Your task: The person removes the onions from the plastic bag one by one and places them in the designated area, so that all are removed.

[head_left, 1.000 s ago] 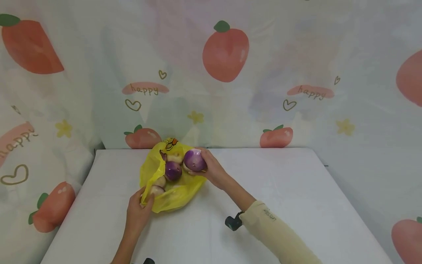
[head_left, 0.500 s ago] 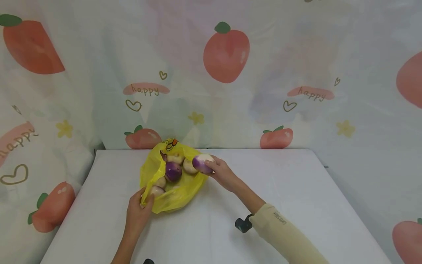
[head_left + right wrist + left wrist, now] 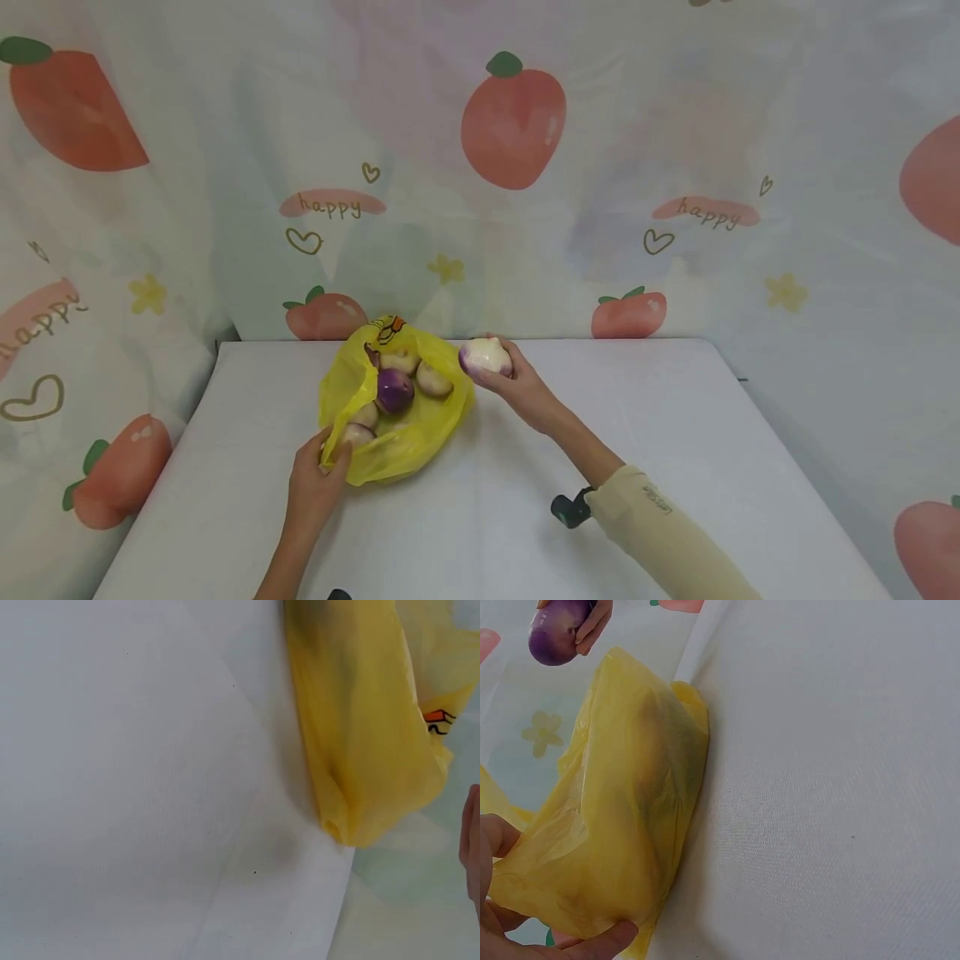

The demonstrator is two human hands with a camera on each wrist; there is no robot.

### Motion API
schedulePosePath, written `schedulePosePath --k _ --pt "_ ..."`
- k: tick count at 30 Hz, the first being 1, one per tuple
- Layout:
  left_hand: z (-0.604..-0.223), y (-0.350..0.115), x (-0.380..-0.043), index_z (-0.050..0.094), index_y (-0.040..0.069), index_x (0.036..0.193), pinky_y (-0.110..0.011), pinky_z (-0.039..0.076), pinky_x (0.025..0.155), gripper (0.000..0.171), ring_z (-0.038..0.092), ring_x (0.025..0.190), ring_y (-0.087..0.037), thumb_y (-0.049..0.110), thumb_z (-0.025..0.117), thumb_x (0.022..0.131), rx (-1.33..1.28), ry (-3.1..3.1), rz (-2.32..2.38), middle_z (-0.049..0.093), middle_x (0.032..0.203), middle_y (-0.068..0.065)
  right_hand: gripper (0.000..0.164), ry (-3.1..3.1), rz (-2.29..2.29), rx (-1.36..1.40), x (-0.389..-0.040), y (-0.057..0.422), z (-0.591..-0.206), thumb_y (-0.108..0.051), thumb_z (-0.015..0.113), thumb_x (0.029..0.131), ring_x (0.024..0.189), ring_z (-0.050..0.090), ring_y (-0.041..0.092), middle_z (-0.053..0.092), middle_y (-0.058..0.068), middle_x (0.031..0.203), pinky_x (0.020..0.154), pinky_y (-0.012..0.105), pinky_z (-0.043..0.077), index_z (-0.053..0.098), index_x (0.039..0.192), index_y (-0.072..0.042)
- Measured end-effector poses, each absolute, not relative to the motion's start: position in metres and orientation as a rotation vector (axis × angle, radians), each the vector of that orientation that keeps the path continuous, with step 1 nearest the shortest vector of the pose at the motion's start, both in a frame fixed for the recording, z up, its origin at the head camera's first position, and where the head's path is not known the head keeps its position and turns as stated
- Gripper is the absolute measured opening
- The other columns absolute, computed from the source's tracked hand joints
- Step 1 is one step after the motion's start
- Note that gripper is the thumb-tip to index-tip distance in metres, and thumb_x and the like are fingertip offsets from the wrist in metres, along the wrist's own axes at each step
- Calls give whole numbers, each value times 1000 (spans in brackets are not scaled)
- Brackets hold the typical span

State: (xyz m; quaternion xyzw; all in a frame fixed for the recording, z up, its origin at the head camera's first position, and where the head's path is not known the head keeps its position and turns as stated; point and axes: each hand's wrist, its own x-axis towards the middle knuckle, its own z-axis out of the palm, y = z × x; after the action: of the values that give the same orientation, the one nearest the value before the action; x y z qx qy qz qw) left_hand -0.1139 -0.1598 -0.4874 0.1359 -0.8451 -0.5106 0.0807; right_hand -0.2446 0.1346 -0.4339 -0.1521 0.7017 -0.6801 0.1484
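Note:
My right hand [image 3: 531,398] holds a purple-and-white turnip [image 3: 486,357] in the air, just right of a yellow plastic bag [image 3: 431,442]. With thumb and fingers, my left hand [image 3: 315,475] pinches the bag's near-left edge. The bag's mouth faces me, showing a dark purple turnip [image 3: 395,390] and several paler ones inside. From the left wrist, the held turnip [image 3: 551,636] looks glossy purple, and the bag wall [image 3: 630,802] hides what lies within. The right wrist view catches the bag's outer side [image 3: 360,735] and only a sliver of the right hand [image 3: 472,844].
The bag stands toward the back left of a white-covered table [image 3: 637,433]. Behind it hangs a fruit-print cloth [image 3: 517,250], also along both sides. A dark wrist camera [image 3: 572,510] sticks out beneath the right sleeve [image 3: 667,529].
My right hand has drawn the turnip out of the bag's mouth, to the right, turning its white side into view. A pale turnip behind it now shows fully. The left hand stays put.

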Motion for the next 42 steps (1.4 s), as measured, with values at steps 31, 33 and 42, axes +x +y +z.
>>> schedulePosePath --k 31,33,42 --pt "-490 -161 -116 40 -3 138 -53 29 104 56 32 129 -41 31 54 96 387 -2531 -1530 36 138 -26 78 2393 -1649 -222 -246 172 -471 -17 71 84 117 41 34 31 19 138 83 39 51 22 144 -12" --pt "-491 -161 -116 40 -3 138 -53 30 103 56 33 128 -40 31 54 96 393 -2531 -1532 36 138 -25 78 2432 -1626 -211 -246 173 -473 -17 73 83 118 40 34 30 19 136 86 40 50 24 143 -10" --pt "-492 -161 -116 40 -1 138 -53 31 103 56 35 127 -39 33 53 96 409 -2524 -1542 36 138 -24 84 2596 -1403 -222 -247 171 -480 -25 76 79 124 40 32 37 19 141 101 50 36 28 144 -3"
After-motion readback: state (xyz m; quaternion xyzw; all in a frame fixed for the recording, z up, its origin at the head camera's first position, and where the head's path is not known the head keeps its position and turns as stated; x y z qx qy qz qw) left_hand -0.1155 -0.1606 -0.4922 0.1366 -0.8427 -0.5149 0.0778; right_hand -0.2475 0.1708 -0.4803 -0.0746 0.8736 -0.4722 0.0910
